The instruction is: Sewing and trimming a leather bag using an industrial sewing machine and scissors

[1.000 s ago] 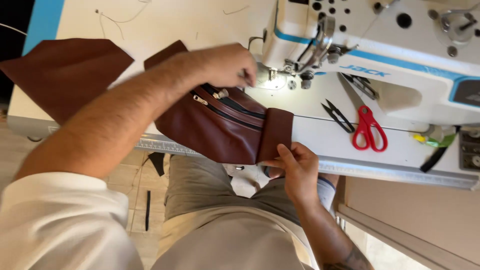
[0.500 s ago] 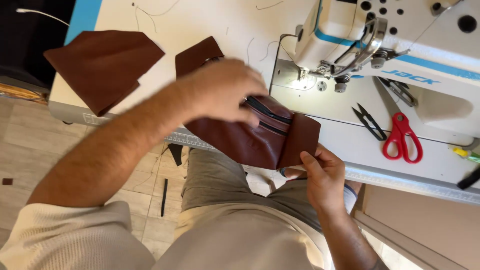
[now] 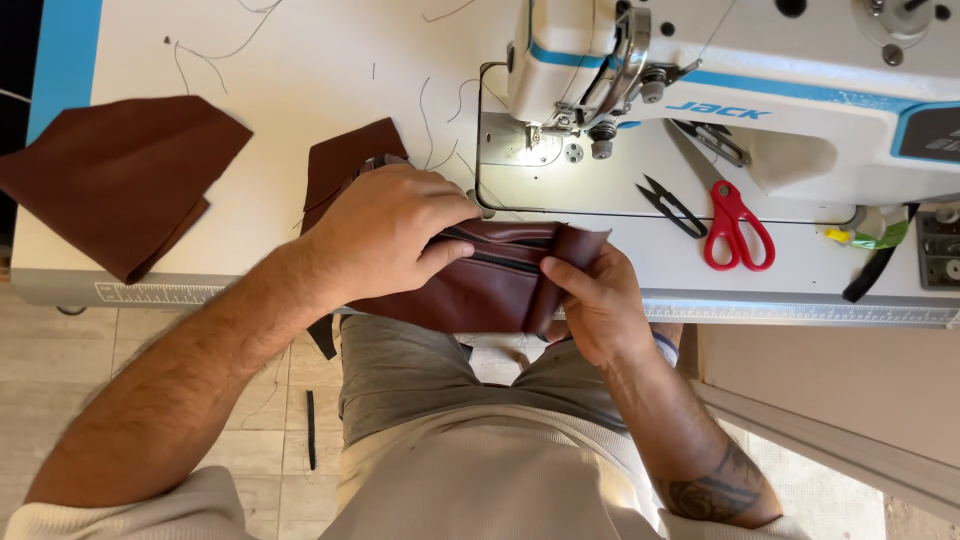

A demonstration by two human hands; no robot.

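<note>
A dark brown leather piece with a zipper [image 3: 495,285] lies over the front edge of the white sewing table [image 3: 300,70]. My left hand [image 3: 385,235] grips its left part, thumb along the zipper. My right hand [image 3: 595,300] pinches its folded right end. Both hands hold it just in front of the sewing machine's needle plate [image 3: 540,160].
A white and blue sewing machine [image 3: 740,70] stands at the back right. Red-handled scissors [image 3: 735,225] and small black thread snips [image 3: 672,205] lie beside it. A loose brown leather piece [image 3: 115,180] rests at the table's left. A ruler strip [image 3: 800,312] runs along the front edge.
Both hands drew the leather piece toward the table's front edge and flattened it. My left hand moved from the piece's far side onto its left part; my right hand came up onto its folded right end.
</note>
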